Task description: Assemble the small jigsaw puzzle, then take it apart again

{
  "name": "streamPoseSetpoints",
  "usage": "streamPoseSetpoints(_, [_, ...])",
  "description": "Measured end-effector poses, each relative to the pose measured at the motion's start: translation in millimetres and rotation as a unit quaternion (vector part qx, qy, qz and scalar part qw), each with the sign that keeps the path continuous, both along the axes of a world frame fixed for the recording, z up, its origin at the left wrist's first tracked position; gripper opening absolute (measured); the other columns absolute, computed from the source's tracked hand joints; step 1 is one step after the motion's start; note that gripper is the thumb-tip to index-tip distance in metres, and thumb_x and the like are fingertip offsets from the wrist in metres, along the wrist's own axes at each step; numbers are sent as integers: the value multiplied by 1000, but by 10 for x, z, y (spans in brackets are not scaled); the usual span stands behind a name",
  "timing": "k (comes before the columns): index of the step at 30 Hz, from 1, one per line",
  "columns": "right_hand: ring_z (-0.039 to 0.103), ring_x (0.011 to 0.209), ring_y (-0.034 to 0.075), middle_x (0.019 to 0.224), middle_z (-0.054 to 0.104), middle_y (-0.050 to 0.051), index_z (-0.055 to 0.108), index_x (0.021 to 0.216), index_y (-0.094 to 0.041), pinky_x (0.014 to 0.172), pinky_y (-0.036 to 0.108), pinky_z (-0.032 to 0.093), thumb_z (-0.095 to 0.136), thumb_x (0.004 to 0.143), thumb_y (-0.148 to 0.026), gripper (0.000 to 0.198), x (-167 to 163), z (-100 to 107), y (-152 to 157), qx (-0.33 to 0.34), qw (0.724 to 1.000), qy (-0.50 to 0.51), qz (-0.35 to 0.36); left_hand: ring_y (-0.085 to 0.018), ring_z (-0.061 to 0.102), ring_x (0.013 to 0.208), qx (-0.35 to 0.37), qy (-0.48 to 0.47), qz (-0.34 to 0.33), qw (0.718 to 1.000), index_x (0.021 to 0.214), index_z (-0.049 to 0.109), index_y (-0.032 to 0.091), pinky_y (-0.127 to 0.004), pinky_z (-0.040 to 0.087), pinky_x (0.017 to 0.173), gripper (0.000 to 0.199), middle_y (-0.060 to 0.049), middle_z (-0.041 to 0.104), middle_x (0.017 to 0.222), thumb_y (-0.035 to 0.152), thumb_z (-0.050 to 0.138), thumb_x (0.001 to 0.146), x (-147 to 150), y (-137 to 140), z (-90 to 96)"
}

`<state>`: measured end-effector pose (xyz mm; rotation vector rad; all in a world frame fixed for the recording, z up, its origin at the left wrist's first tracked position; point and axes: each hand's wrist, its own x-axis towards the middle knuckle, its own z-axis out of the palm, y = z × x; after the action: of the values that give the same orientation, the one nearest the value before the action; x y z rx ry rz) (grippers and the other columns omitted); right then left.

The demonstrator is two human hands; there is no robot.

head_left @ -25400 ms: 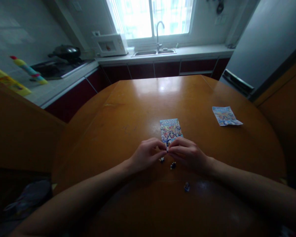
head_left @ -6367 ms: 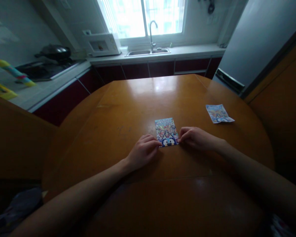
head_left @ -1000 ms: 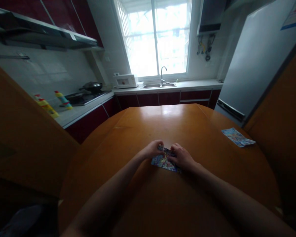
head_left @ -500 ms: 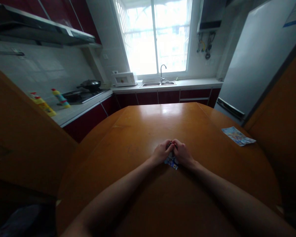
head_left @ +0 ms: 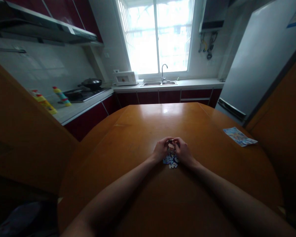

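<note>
A small cluster of jigsaw puzzle pieces [head_left: 172,160], mostly blue and white, lies between my wrists on the wooden table [head_left: 148,125]. My left hand [head_left: 160,149] curls around the far left side of the cluster, its thumb and fingers closed on pieces. From the right, my right hand [head_left: 183,150] curls in the same way, fingertips nearly meeting those of the left. Reddish-brown pieces show in the gap between the two hands. My fingers hide part of the cluster, so how the pieces join there cannot be made out.
A creased, colourful printed sheet [head_left: 239,136] lies toward the table's right edge. Beyond the table are a counter with a sink [head_left: 160,84], a microwave [head_left: 125,78] and a wok [head_left: 91,83]. A fridge [head_left: 256,62] stands at the right.
My hands have parted slightly at the fingers, opening a gap where pieces show. More of the cluster is visible below them, with whitish pieces at its near edge. The view has shifted slightly.
</note>
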<state>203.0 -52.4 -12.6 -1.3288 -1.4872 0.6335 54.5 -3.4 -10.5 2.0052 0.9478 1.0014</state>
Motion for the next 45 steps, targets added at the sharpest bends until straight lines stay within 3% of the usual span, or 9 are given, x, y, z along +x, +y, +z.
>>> streamPoseSetpoints(3, [69,86,25,92,73,10,62,99,-19,79,35,52,51,91,-32,19,3,-2,14,10,1000,10,-5,-19,68,97,-3,-9,-4,1000,113,70,16,-28,52,88,28,-7,75,108,22,51,93,15,34,-30])
streamPoseSetpoints(8, [69,84,22,92,72,7,60,105,-19,78,33,53,57,85,-28,22,5,-4,30,32,999,33,11,-18,62,74,-12,1,-11,1000,93,73,12,-25,47,69,33,-5,71,80,35,50,97,37,72,-61])
streamPoseSetpoints(14, [65,70,20,78,69,4,61,96,-19,66,31,50,64,82,-31,19,30,-59,50,28,999,47,-4,-15,55,66,-26,-9,-2,1000,81,71,12,-23,40,61,34,-2,64,69,40,57,93,30,59,-32])
streamPoseSetpoints(19, [63,63,19,69,68,2,65,85,-20,60,29,48,66,82,-38,19,52,-49,60,15,997,76,0,-15,60,65,-59,-35,-13,998,89,73,11,-23,44,60,35,-4,68,72,44,60,90,12,75,-14])
streamPoseSetpoints(25, [68,77,22,83,73,7,68,87,-19,69,32,53,61,81,-34,17,60,-27,84,23,994,103,-2,-16,64,72,-63,-54,-14,996,93,73,11,-23,48,65,33,-7,72,81,41,74,81,4,82,-24])
streamPoseSetpoints(31, [61,50,19,62,67,2,66,93,-19,49,31,50,63,82,-44,27,57,-71,97,-4,992,122,-13,-15,65,71,-62,-55,-8,997,100,73,11,-23,49,64,27,-7,73,82,32,71,84,0,69,5])
streamPoseSetpoints(35, [66,63,22,72,73,7,70,81,-19,60,33,52,62,83,-39,22,63,-50,75,11,997,74,-34,-14,63,64,-63,-44,-3,997,98,75,10,-23,48,60,22,-6,73,78,26,66,85,2,61,11])
streamPoseSetpoints(38, [69,80,25,85,77,10,74,81,-20,75,34,50,59,84,-32,19,67,-13,48,30,998,25,-48,-17,67,73,-55,-41,2,998,94,76,11,-25,51,68,19,-8,76,83,24,67,83,5,38,34])
streamPoseSetpoints(45, [66,71,23,76,73,9,71,83,-18,68,32,46,51,88,-31,25,95,-19,61,23,997,-10,-74,-20,70,81,-69,-50,-4,996,93,78,12,-28,54,76,18,-9,77,89,24,70,81,6,16,59])
